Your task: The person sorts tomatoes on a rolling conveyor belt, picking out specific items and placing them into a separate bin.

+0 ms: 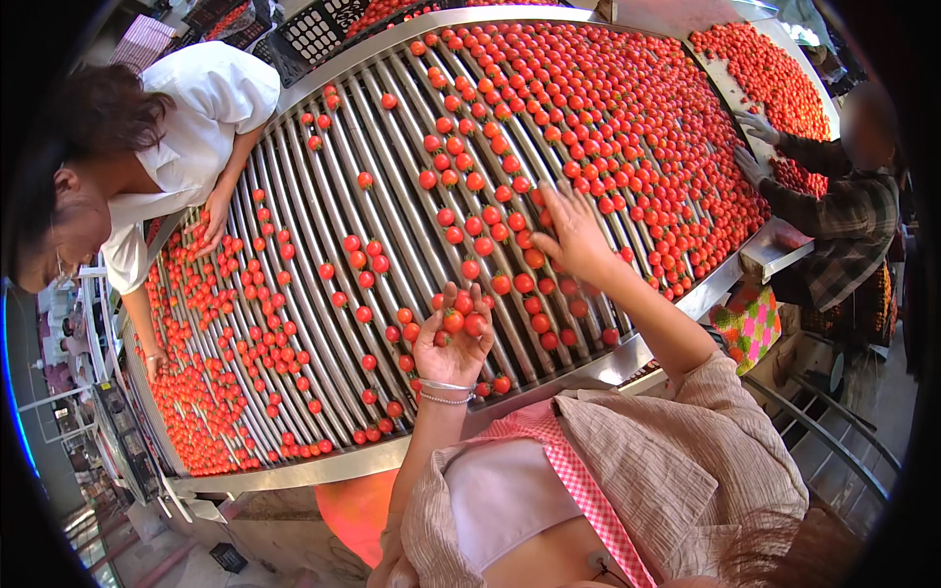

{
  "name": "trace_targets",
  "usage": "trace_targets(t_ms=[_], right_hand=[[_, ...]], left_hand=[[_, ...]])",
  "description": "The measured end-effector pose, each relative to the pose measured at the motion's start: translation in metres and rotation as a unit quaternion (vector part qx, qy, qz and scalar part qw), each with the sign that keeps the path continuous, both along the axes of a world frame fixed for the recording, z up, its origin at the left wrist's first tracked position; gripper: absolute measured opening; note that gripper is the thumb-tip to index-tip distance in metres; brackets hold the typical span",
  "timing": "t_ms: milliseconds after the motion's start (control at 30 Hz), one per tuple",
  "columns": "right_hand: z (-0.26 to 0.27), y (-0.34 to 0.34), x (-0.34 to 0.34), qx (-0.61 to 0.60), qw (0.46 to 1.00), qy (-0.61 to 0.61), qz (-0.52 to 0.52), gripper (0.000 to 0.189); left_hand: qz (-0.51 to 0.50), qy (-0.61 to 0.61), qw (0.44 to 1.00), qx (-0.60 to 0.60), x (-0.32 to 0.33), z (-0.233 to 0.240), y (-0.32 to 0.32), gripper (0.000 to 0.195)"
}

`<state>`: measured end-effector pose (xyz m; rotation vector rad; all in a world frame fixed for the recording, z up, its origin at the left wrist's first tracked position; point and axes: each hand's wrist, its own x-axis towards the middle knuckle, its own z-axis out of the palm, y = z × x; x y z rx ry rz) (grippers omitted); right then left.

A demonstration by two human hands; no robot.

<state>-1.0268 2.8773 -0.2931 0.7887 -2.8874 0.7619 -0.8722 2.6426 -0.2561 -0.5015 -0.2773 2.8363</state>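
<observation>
Small red tomatoes (483, 246) lie scattered over a metal roller conveyor (397, 213) in front of me. My left hand (457, 345) is palm up over the rollers, its fingers curled around several tomatoes (453, 321); a bracelet circles that wrist. To the right, my right hand (573, 231) reaches out low over the rollers, palm down with fingers spread, among tomatoes near its fingertips. Whether it touches any of them is hard to tell. Tomatoes are packed densely at the right and at the far left of the rollers.
A co-worker in white (213, 88) leans over the left end, both hands among tomatoes. Another person, in a plaid shirt (845, 213) and gloves, stands at the right beside a tomato-covered surface (834, 110). A metal rim (353, 464) edges the conveyor. Black plastic crates (312, 33) stand beyond it.
</observation>
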Motion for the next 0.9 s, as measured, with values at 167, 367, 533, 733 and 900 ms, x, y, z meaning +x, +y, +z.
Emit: trace_targets(t_ms=[167,367,533,733,900], right_hand=[[0.028,-0.003,0.051,-0.072,0.992,-0.038,0.095,0.067],[0.024,0.025,0.047,-0.177,0.968,-0.031,0.174,0.026],[0.024,0.041,-0.019,-0.179,0.977,0.033,-0.113,0.020],[-0.005,0.044,-0.054,-0.010,0.992,-0.057,-0.108,0.027],[0.008,0.044,-0.032,-0.213,0.965,-0.101,-0.115,0.025]], left_hand=[[-0.025,-0.013,1.000,-0.005,-0.005,0.000,0.009,0.040],[-0.050,0.017,0.989,-0.137,-0.001,-0.012,0.011,0.040],[-0.067,0.064,0.976,-0.197,-0.004,-0.009,0.019,0.034],[-0.091,0.108,0.975,-0.171,-0.011,-0.008,0.025,0.028],[-0.077,0.094,0.977,-0.173,-0.008,-0.013,0.029,0.027]])
